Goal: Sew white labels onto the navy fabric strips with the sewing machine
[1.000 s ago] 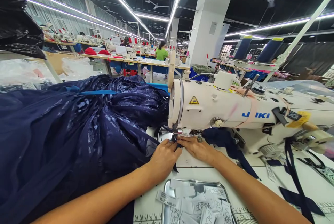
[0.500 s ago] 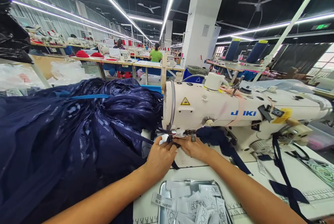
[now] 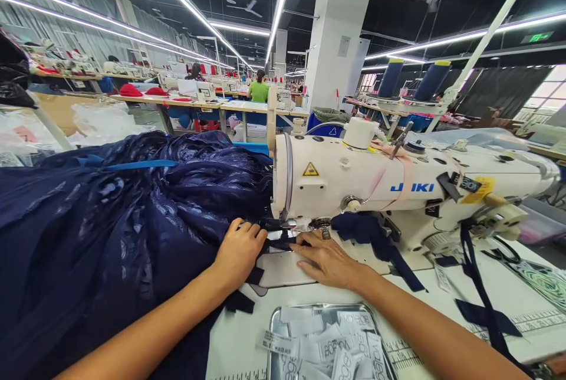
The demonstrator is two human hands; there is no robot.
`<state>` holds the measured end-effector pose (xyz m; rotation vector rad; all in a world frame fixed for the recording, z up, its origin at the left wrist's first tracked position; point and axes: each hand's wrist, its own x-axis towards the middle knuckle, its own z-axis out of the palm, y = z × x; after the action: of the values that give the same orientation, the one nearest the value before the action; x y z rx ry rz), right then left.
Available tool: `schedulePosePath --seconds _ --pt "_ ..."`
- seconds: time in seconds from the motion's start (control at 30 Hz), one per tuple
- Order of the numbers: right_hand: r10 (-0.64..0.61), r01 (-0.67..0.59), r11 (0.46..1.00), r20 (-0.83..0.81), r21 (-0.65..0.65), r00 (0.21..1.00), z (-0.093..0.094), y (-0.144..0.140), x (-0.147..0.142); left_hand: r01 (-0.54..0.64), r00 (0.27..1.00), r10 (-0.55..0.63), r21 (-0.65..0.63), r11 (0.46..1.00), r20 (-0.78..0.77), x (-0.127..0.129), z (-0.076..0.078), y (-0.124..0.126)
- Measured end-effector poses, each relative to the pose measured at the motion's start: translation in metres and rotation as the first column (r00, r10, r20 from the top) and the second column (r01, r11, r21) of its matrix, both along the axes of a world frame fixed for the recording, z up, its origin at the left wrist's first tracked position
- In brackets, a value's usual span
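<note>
A white sewing machine (image 3: 367,173) stands before me, with a dark navy strip (image 3: 283,244) lying under its needle area. My left hand (image 3: 241,253) is just left of the needle, its fingers curled over the edge of the navy fabric. A large heap of this shiny navy garment fabric (image 3: 132,232) spreads to the left. To the right of the needle, my right hand (image 3: 329,259) rests its fingertips on the strip, thumb spread away from them. Its fingers partly hide the strip's right end.
A metal tray (image 3: 273,362) of white printed labels (image 3: 331,344) sits in front of the machine. Navy scraps (image 3: 398,256) lie right of the needle, with black scissors (image 3: 504,250) farther right. Two navy thread cones (image 3: 390,78) stand behind. A person in green (image 3: 259,91) sits far off.
My left hand has moved left and now grips the navy fabric beside the needle. My right thumb has spread away from its fingers. The view has shifted slightly.
</note>
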<state>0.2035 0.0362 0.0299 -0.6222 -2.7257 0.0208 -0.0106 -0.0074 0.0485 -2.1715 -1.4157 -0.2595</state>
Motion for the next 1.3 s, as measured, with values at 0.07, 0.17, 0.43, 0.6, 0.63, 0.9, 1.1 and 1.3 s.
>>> schedulePosePath --seconds 0.07,0.17,0.43,0.6,0.63,0.9,1.1,1.3 --pt "-0.011 0.011 1.0 0.008 0.008 1.0 0.0 -0.002 -0.001 -0.007 1.0 0.007 0.014 1.0 0.003 0.001 0.0 0.004" --pt "-0.009 0.008 1.0 0.024 0.023 1.0 -0.001 -0.004 -0.005 0.005 0.998 -0.005 0.001 1.0 0.062 0.003 0.0 0.006" --pt "-0.019 0.02 0.999 -0.026 0.032 0.999 -0.008 -0.001 -0.009 0.232 0.955 -0.222 -0.032 0.972 0.196 0.007 -0.008 0.001" --pt "-0.009 0.008 1.0 -0.062 -0.019 0.998 -0.01 0.001 -0.008 0.282 0.949 -0.278 -0.003 0.959 0.151 0.013 -0.016 0.005" --pt "-0.009 0.007 0.999 -0.066 -0.031 0.998 -0.009 0.002 -0.008 0.288 0.947 -0.285 0.004 0.958 0.145 0.014 -0.017 0.006" --pt "0.043 -0.073 0.988 -0.207 -0.136 0.977 -0.014 0.012 -0.004 0.3 0.946 -0.299 0.008 0.954 0.129 0.02 -0.018 0.008" --pt "0.143 -0.141 0.99 -0.128 0.022 0.982 -0.005 0.01 -0.003 0.3 0.949 -0.296 -0.026 0.954 0.109 0.02 -0.02 0.009" --pt "0.115 -0.107 0.969 -0.026 0.225 0.993 0.001 0.001 -0.007 0.304 0.943 -0.279 -0.124 0.945 0.183 0.013 -0.018 0.0"
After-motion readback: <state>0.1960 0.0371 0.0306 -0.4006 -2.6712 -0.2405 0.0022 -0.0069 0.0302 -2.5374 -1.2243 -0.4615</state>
